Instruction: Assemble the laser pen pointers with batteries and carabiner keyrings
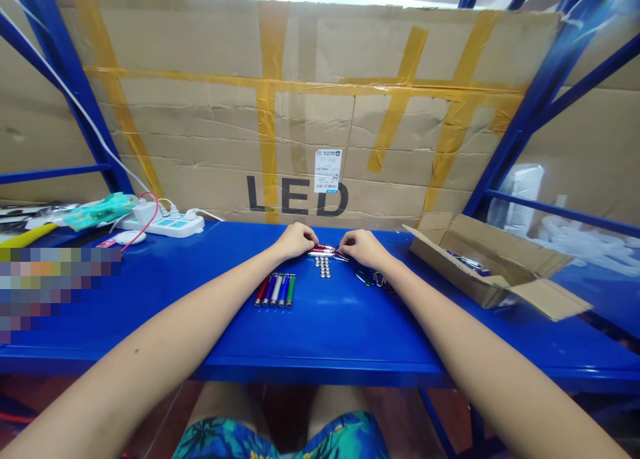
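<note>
I have both hands out at the far edge of the tabletop (330, 326). The left hand (296, 239) and right hand (364, 247) meet over a red tube (325, 249), one at each end. The fingers of both are curled in and pinched on it; it is too small for me to tell whether it is one piece or two. The tube lies level, just above the surface.

I judge the step in hand to be work on that single tube, done with the fingertips. Any next move calls for a steady two-handed hold and care not to scatter the cluster of button cells (324, 266) just below it.

Near the left forearm lies a neat row of coloured tubes (276, 290). Clips (370, 277) sit by the right wrist. An open box (500, 272) stands well to the right, and a power strip (165, 224) well to the left.

The surface is glossy blue metal, set in a blue rack (75, 79). A taped cardboard sheet (300, 146) marked LED closes off the back.
</note>
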Available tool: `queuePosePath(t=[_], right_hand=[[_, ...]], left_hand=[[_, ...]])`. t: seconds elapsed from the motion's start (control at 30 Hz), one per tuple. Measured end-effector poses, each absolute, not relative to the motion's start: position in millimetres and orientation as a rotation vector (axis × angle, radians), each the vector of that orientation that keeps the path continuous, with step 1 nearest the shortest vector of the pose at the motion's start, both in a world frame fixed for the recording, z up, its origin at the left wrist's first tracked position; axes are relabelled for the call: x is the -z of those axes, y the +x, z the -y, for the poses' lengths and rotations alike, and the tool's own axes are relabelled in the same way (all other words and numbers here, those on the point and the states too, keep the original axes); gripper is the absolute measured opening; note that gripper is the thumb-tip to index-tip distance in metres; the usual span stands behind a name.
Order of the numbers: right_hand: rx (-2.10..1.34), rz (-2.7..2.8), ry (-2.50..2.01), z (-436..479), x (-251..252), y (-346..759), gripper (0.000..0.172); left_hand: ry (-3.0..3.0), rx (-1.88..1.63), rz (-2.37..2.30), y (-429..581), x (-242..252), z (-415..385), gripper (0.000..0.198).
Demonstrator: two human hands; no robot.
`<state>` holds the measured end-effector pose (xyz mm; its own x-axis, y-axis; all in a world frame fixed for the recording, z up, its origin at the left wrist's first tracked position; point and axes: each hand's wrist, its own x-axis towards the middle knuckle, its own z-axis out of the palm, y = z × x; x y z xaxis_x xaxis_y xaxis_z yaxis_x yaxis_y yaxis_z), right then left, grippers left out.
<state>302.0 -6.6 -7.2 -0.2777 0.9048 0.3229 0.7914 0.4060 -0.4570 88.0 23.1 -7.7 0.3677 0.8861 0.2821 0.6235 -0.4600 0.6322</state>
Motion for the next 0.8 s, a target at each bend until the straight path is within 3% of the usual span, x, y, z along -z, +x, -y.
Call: queuePosePath(t=[0.2,0.4,0.8], right_hand=[[-0.311,2.170,-1.466,7.8,10.2,302.5,0.005],[-0.321,2.197,-1.494,10.1,9.4,300.9,0.019],[-0.309,2.248,-1.514,14.7,6.8,300.4,0.008]], left_hand=[[2.211,-0.831,-1.299,89.5,7.8,-20.6,0.026],[2.235,-0.835,-1.264,90.5,9.3,-18.7,0.016],[2.236,-0.776,-1.242,89.1,7.9,-16.4,0.010]])
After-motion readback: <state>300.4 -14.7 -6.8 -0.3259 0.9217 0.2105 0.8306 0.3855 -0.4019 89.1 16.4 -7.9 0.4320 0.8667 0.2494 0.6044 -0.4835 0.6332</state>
